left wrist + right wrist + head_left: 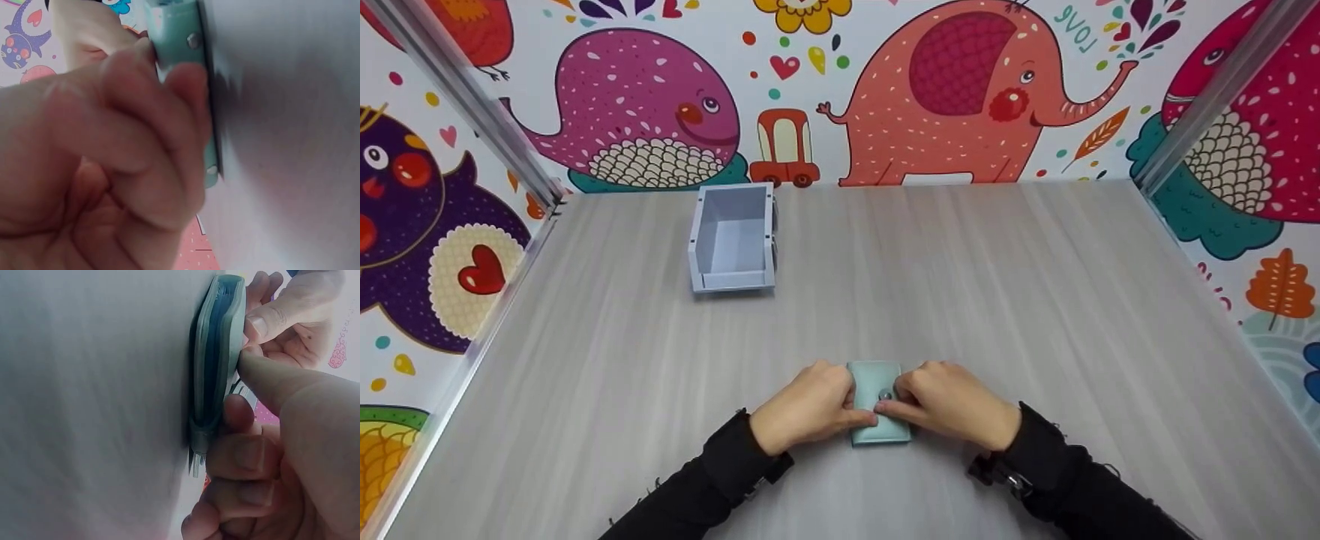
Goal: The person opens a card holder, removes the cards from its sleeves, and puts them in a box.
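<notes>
one left hand (814, 405) is pinching the left edge of a mint card holder (870, 379), fingers curled, thumb lying across the cover. the holder is resting on the counter (1035, 300), right between both hands, its long axis running roughly away from the person. the right hand (960, 405) is pinching the right edge, thumb on the cover, and i'm seeing the metal snap (885, 394) sitting nearer these fingers than the left ones.
</notes>
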`<state>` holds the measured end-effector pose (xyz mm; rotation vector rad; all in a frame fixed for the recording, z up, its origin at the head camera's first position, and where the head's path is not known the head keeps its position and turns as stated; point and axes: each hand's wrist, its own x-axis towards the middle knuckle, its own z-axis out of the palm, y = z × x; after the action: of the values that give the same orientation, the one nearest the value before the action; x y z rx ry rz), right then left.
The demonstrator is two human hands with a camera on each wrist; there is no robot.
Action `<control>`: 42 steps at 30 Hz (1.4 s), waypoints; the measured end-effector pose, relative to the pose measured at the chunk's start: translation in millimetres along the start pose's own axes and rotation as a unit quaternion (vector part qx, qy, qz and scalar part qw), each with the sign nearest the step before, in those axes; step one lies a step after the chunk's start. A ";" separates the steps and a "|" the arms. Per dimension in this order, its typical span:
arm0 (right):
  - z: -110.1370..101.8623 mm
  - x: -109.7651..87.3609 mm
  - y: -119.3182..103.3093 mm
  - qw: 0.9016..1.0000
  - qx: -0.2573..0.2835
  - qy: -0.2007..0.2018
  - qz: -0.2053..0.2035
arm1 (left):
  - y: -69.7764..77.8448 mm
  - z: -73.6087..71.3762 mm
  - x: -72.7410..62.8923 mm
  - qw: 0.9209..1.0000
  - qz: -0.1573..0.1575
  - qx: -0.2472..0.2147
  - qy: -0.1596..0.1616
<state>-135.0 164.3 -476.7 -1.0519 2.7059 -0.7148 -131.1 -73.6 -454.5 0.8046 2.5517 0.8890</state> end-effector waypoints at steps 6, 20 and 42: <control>-0.6 0.7 0.8 0.999 0.027 -0.023 0.007 | -0.6 2.1 1.7 1.000 -0.002 -0.003 0.005; -3.5 4.5 4.2 0.994 0.068 -0.078 0.014 | -1.3 2.7 4.4 1.000 -0.016 -0.011 0.001; -24.5 -1.3 11.1 0.991 0.073 -0.106 0.021 | 1.6 3.8 0.4 0.999 -0.023 -0.004 0.029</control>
<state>-148.1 181.6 -460.6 -0.9740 2.4477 -0.7358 -129.0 -70.6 -456.4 0.7247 2.6047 0.9203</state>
